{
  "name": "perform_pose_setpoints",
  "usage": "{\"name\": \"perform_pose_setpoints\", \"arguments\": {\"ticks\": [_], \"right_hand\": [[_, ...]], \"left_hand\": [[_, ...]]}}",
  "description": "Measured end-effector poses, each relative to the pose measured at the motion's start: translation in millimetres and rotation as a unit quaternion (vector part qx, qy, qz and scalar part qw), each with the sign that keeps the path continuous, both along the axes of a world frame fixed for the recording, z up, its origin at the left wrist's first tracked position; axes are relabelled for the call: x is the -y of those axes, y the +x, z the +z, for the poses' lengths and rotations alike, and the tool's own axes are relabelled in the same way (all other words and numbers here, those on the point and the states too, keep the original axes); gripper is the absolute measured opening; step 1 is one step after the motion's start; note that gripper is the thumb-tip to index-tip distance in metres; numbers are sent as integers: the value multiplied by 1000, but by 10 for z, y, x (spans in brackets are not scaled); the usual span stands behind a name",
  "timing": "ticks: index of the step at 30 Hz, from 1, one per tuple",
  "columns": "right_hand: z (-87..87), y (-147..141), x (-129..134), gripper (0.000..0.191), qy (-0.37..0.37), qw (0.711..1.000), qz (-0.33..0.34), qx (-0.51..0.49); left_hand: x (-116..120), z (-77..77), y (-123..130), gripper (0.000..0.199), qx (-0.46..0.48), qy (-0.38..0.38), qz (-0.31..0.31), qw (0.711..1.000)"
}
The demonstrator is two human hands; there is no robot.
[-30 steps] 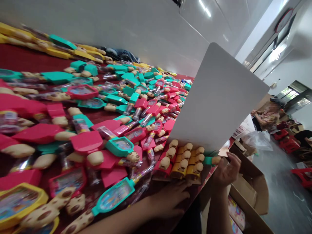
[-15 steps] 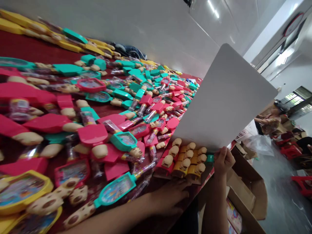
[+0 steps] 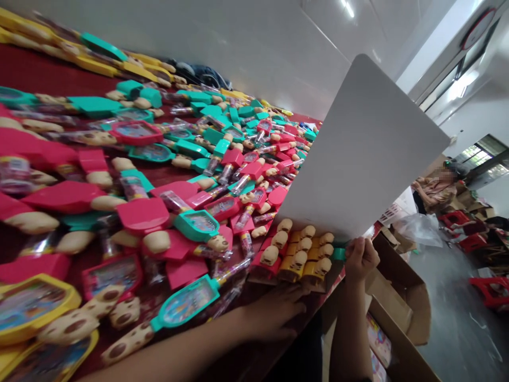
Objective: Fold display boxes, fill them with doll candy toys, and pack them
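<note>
A shallow display box (image 3: 266, 277) at the table's edge holds rows of toys, red ones at left, yellow ones (image 3: 292, 269) beside them, and a green one (image 3: 339, 254) at right, with beige knobbed ends up. Its tall plain grey cardboard lid (image 3: 366, 143) stands raised behind them. My right hand (image 3: 361, 257) is closed, its fingers pinching at the lid's lower right corner; the exact grip is partly hidden. My left hand (image 3: 274, 314), slightly blurred, lies with fingers stretched along the near side of the box.
Many red, green and yellow paddle-shaped toys (image 3: 143, 216) with clear tubes cover the red table (image 3: 32, 69). An open carton (image 3: 417, 297) with printed packs stands below the right edge. A person (image 3: 435, 191) sits farther back, near red stools (image 3: 491, 292) and a plastic bag (image 3: 419, 228).
The view has shifted slightly, so the toys, box and lid sit a little farther left and mostly higher. Both hands keep nearly the same places at the box.
</note>
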State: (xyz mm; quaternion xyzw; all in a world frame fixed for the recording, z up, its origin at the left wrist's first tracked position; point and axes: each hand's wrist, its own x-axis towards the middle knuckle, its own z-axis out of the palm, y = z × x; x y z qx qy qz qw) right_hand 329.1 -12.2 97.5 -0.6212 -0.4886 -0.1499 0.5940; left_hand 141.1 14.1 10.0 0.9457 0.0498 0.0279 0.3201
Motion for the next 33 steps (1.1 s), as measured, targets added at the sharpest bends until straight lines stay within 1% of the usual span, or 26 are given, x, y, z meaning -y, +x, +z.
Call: {"name": "perform_pose_setpoints", "arguments": {"ticks": [5, 9, 11, 13, 15, 18, 21, 24, 28, 33], "right_hand": [[-123, -110, 253, 43, -5, 1000, -11, 5], [-219, -237, 467, 38, -3, 1000, 20, 5], [-224, -288, 531, 37, -4, 999, 33, 13], [-196, -309, 550, 36, -8, 999, 27, 24], [-145, -285, 521, 37, -20, 999, 15, 30], [-43, -172, 391, 43, -56, 998, 17, 13], [67, -31, 180, 48, -96, 995, 29, -18], [150, 58, -47, 50, -109, 993, 33, -27], [157, 89, -223, 48, -79, 997, 2, -3], [82, 92, -195, 46, -62, 998, -2, -33]], "left_hand": [[8, 27, -14, 34, 6, -14, 6, 1000], [-4, 27, -11, 33, 22, -11, 4, 1000], [-8, 32, -6, 33, 23, -2, 1, 1000], [-7, 40, -2, 35, 22, 6, 0, 1000], [-4, 44, -2, 35, 24, 10, 3, 1000], [0, 30, -4, 36, 27, 9, 10, 1000], [2, 1, -5, 38, 29, 11, 7, 999], [5, -15, 0, 38, 27, 19, 2, 999], [0, -22, 11, 37, 24, 18, 2, 1000], [-14, -30, 10, 34, 25, 1, -7, 1000]]}}
